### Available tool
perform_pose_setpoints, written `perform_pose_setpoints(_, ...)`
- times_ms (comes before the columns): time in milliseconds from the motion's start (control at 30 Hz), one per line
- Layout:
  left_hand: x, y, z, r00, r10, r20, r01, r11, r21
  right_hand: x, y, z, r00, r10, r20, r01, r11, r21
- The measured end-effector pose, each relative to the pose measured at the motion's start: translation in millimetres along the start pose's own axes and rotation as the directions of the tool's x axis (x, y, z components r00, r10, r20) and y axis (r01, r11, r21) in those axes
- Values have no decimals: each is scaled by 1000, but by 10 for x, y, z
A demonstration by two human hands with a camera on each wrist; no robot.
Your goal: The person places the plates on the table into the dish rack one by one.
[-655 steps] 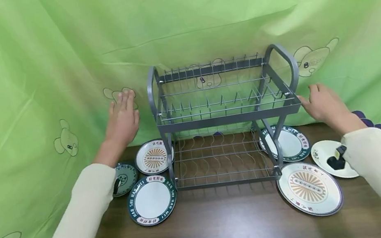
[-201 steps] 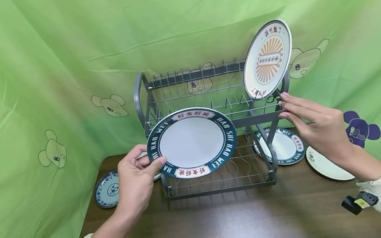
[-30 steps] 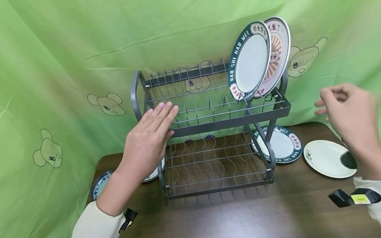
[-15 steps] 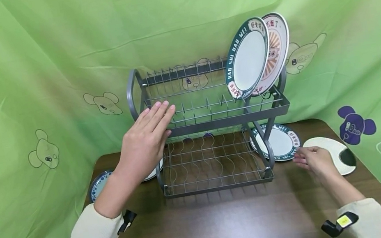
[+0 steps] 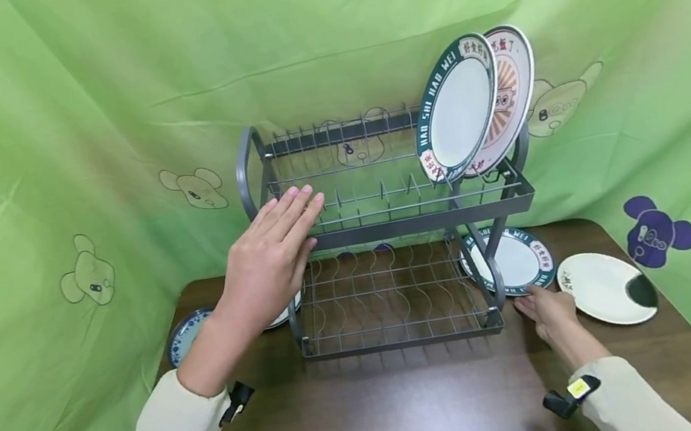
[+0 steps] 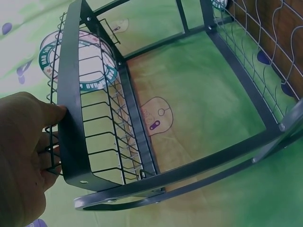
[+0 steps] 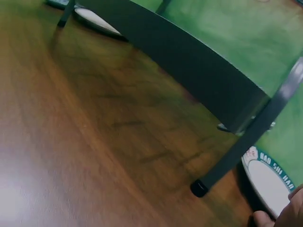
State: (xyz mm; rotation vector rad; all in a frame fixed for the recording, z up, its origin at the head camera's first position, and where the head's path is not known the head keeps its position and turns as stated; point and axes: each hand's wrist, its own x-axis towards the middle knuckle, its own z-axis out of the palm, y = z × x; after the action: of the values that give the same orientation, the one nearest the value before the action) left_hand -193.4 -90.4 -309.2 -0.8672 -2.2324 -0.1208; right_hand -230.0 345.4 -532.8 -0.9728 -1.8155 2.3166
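A grey two-tier dish rack (image 5: 417,222) stands at the back of the table. My left hand (image 5: 265,262) holds the front rail of its upper tier at the left, thumb against the rail and fingers over the wires. My right hand (image 5: 549,308) pinches the near rim of a green-rimmed plate (image 5: 515,260) that lies flat at the rack's right foot; in the right wrist view the thumb overlaps that plate (image 7: 267,182). In the upper tier's right end, another green-rimmed plate (image 5: 461,110) leans in front of a plate with an orange sunburst (image 5: 512,91).
A white oval plate (image 5: 604,287) with a dark patch lies at the right. At the left are a blue-patterned plate (image 5: 185,337) and a plate (image 5: 286,314) mostly hidden by my left arm. A green cloth (image 5: 314,17) hangs behind the wooden table (image 5: 383,413).
Since the oldest frame, two plates have come from the table into the upper tier. In the last second my right hand has moved down and left to the green-rimmed plate; my left hand stays.
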Motion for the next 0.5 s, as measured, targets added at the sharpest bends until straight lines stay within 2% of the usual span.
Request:
perform_pose_setpoints(133, -2, 8, 2, 1000, -4, 5, 4, 1000, 2, 75, 18, 106, 994, 19, -107, -11, 998, 68)
perform_pose_setpoints(233, -3, 8, -1, 1000, -7, 3, 7, 1000, -3, 120, 4, 162, 984, 52, -173, -42, 997, 62)
perform_pose_setpoints(367, -5, 5, -2, 1000, -8, -2, 8, 1000, -8, 169, -26, 210, 972, 88, -218, -83, 996, 35)
perform_pose_setpoints(500, -6, 4, -3, 1000, -9, -3, 9, 1000, -8, 193, -55, 229, 955, 128, -269, -104, 989, 102)
